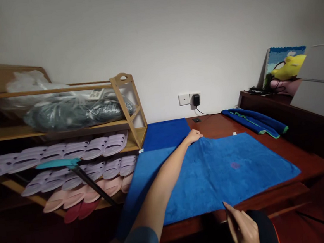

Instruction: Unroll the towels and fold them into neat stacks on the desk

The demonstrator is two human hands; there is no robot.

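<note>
A light blue towel (185,173) lies spread over the reddish-brown table, with a small pinkish mark right of its middle. My left hand (194,136) reaches across it and pinches its far edge, where the cloth puckers. At the near edge, my right hand (242,225) has its fingertips closed on the cloth's border. A faint crease runs between the two hands. Behind the towel, to the left, lies a darker blue cloth (167,132). Another dark blue cloth with green edging (255,121) lies folded at the back right.
On the left, a wooden rack (135,126) holds rows of slippers (76,150) and plastic-wrapped bundles (76,111). A black plug (196,100) sits in the wall socket, its cord trailing onto the table (212,125). A yellow plush toy (289,68) is at right.
</note>
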